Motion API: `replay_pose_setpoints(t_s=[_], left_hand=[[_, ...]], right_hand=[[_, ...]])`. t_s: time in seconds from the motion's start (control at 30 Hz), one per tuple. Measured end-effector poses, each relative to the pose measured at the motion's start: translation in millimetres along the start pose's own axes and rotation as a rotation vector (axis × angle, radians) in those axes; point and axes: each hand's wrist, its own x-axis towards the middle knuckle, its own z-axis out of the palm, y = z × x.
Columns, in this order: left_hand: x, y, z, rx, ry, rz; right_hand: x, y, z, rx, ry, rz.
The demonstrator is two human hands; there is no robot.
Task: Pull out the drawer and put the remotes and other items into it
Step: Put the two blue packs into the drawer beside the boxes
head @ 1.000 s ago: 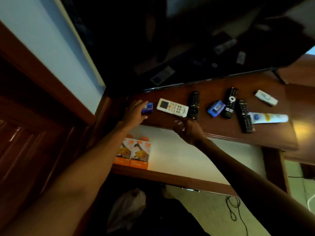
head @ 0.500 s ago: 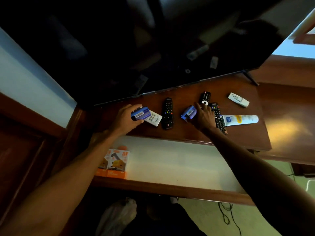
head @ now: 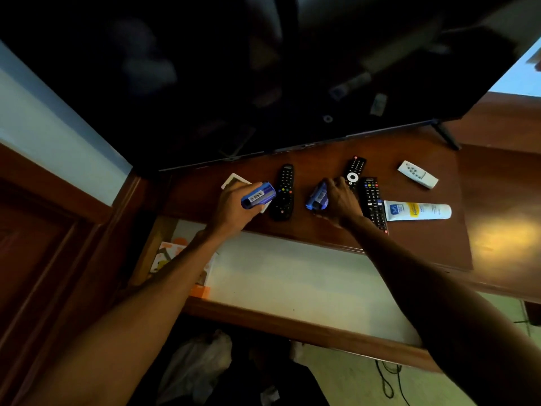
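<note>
Holding since a half-second ago: my left hand [head: 234,206] fingers wrapped around blue box [head: 259,195] | right hand [head: 341,200] now pinching second box [head: 317,197] | drawer [head: 292,320] open

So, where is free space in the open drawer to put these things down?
The drawer has a bare white floor from the orange boxes at its left end across to the right arm. On the tabletop, only the right part beyond the white tube is bare. The strip between both hands is crowded with remotes.
</note>
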Motion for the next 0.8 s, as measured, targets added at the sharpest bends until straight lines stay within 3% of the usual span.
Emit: replay_pose_setpoints(t_s=[0.3,0.4,0.6,0.8], left_hand=[[-69.0,-22.2,-23.8,0.036,0.06,-0.029],[-101.5,-43.4,-33.4,0.113,0.02,-0.037],[-151.6,-86.0,-30.7,0.176,-0.11,-0.084],[-146.0,-105.3,10.3,0.183,-0.259,-0.221]], right_hand=[[-75.6,-67.4,20.5,0.122,0.122,-0.309],[-100.2,-93.6,48.4,0.125,0.067,-0.364],[-140.3,-119.9,112.8,0.102,-0.058,-0.318],[-148.0,-119.0,153.0,0.092,-0.123,-0.188]])
